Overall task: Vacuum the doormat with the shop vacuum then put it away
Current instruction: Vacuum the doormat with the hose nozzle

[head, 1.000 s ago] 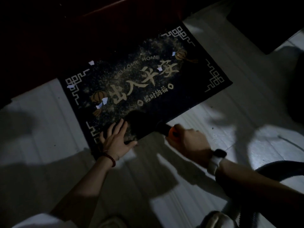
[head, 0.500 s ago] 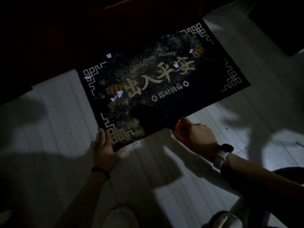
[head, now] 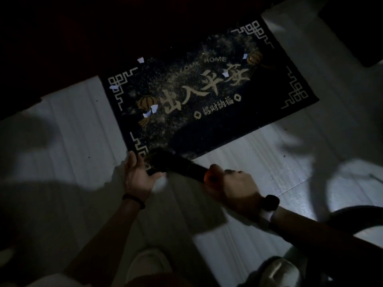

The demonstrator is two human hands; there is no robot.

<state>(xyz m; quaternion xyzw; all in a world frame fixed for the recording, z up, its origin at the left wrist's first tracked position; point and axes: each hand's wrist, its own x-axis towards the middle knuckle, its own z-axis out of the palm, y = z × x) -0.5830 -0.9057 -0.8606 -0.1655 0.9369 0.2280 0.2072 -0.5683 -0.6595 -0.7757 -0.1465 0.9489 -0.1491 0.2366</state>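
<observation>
A dark doormat [head: 269, 79] with gold characters and "WELCOME HOME" lies on the pale floor, dusted with grit and several white paper scraps [head: 150, 111]. My left hand [head: 137, 177] grips the mat's near-left corner, thumb under the edge. My right hand [head: 230, 186] is closed on the black vacuum nozzle tube [head: 182, 165], beside an orange part. The nozzle's head rests on the mat's near-left corner, right next to my left fingers. The light is very dim.
The black vacuum hose [head: 352, 216] curves away at the right behind my right forearm. A dark red door or threshold [head: 103, 38] borders the mat's far side. A pale shoe [head: 147, 264] and a grey object [head: 277, 270] sit at the bottom edge.
My left hand slid off the mat's surface to its near-left corner edge. The nozzle moved left along the mat's near edge toward that corner. The camera view shifted.
</observation>
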